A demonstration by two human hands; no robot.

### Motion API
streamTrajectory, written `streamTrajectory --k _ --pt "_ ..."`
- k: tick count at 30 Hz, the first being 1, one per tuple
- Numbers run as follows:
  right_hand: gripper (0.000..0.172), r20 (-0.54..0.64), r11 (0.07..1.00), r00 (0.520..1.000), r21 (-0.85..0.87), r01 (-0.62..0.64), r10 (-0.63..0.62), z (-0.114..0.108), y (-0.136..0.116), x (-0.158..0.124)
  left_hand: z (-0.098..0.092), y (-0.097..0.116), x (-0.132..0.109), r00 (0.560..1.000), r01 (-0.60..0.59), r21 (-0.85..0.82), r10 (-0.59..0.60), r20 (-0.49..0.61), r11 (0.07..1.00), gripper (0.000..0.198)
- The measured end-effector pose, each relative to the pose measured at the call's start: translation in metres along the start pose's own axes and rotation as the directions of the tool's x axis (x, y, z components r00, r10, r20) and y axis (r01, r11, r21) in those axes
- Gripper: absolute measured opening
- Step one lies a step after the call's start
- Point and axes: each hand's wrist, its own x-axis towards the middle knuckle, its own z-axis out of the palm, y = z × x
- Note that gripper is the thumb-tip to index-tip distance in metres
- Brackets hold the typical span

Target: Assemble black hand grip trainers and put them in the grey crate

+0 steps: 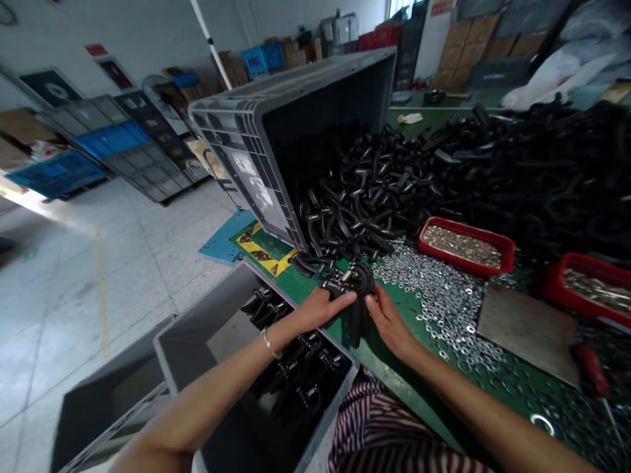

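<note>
Both hands meet over the front edge of the green table [394,387], gripping a small bunch of black curved parts [362,282] with shiny metal pins. My left hand [323,307] is closed around their left side, thumb on top. From the right, my right hand [388,322] closes its fingers on the same bunch; some fingertips are hidden behind it. Just beyond lies a heap of similar black parts [365,210], spilling from a tipped grey crate [279,157]. Below my left forearm, a grey bin [197,328] holds several groups of these parts.
Metal rings [444,302] are strewn right of my hands. Past them are a red tray [507,259] of small metal pieces, a second red tray [555,282], a flat metal plate [527,328] and a red-handled screwdriver [591,371]. Another dark bin [113,387] stands lower left.
</note>
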Motion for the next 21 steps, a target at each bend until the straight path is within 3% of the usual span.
streamTrajectory --k 3,6,9,11,13,17,21 --pt "0.072 0.019 0.977 0.984 -0.116 0.179 -0.178 -0.006 -0.011 0.008 0.02 -0.028 -0.036 0.956 -0.182 -0.091 0.155 -0.249 0.979 0.082" --pt "0.062 0.078 0.963 0.968 -0.109 0.246 -0.239 -0.005 -0.02 0.02 0.046 -0.049 -0.051 0.926 -0.231 -0.057 0.202 -0.318 0.971 0.089" --pt "0.059 0.073 0.987 0.988 0.102 0.125 -0.133 0.01 -0.024 0.025 0.067 -0.056 -0.049 0.952 -0.227 -0.012 0.22 -0.214 0.974 0.074" --pt "0.056 0.059 0.958 0.998 0.285 0.02 -0.038 0.022 -0.027 0.023 0.077 -0.055 -0.046 0.97 -0.228 -0.042 0.223 -0.093 0.973 0.065" --pt "0.056 0.05 0.924 0.999 0.383 -0.008 -0.012 0.03 -0.031 0.021 0.086 -0.054 -0.043 0.98 -0.2 -0.094 0.201 -0.003 0.975 0.062" --pt "0.053 0.021 0.913 0.998 0.406 0.039 -0.052 0.03 -0.032 0.02 0.094 -0.049 -0.039 0.987 -0.122 -0.208 0.14 0.077 0.971 0.053" --pt "0.054 -0.042 0.953 0.995 0.293 -0.073 0.089 0.023 -0.026 0.015 0.085 -0.037 -0.04 0.962 -0.102 -0.368 0.186 0.199 0.924 0.037"
